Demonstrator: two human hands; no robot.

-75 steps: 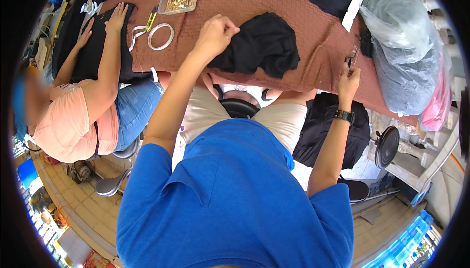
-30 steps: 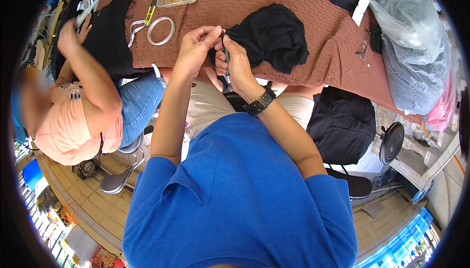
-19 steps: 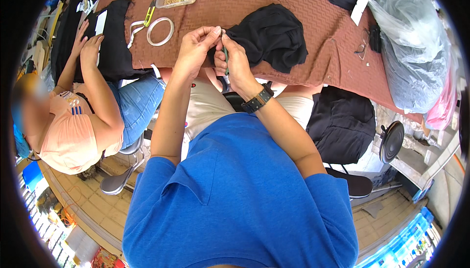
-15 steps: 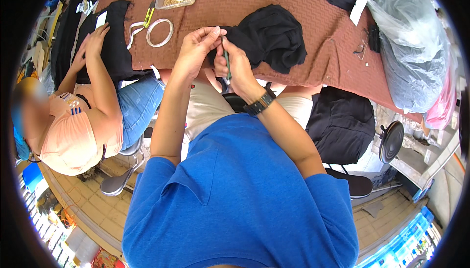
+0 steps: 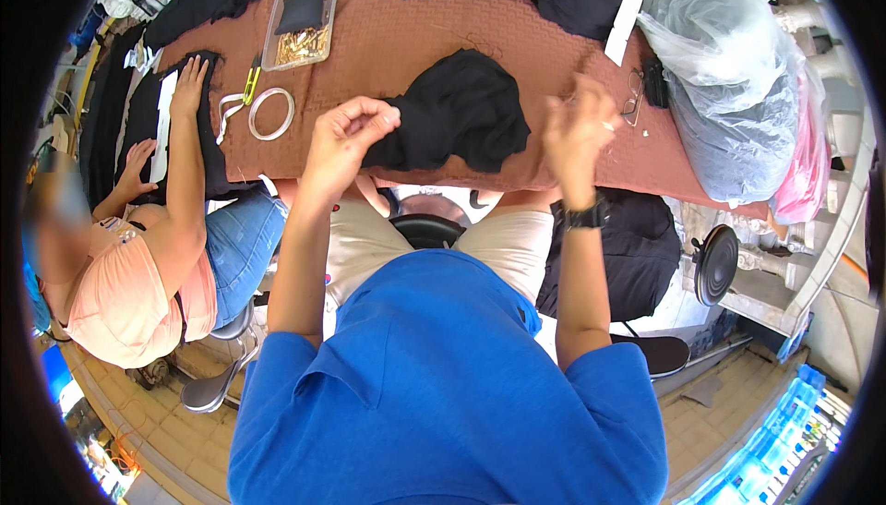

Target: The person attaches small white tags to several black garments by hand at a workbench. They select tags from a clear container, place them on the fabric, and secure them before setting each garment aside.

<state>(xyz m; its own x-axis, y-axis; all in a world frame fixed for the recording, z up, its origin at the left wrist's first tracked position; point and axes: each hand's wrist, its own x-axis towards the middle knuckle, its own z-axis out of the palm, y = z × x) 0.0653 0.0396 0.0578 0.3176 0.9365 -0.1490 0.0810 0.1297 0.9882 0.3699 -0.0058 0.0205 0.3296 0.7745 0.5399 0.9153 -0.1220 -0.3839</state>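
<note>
My left hand (image 5: 349,136) is raised over the near edge of the table, thumb and fingertips pressed together in a pinch. What sits between those fingertips is too small to make out. Right beside it a bunched black cloth (image 5: 466,108) lies on the table, its left end reaching behind my fingers. My right hand (image 5: 580,136) is up at the right of the cloth and apart from it. Motion smears its fingers, so whether they hold anything does not show. A dark watch (image 5: 583,217) is on that wrist.
A brown cloth (image 5: 388,34) covers the table. On it stand a clear box (image 5: 323,51) of gold-coloured pieces, a yellow cutter (image 5: 251,85), a ring of tape (image 5: 271,114) and glasses (image 5: 633,99). A large plastic bag (image 5: 729,80) is at right. A co-worker (image 5: 138,274) handles black fabric at left.
My hands have parted: the right moved away to the right, the left slightly down and left. The dark green tool in my right hand no longer shows. The co-worker's hands have spread apart.
</note>
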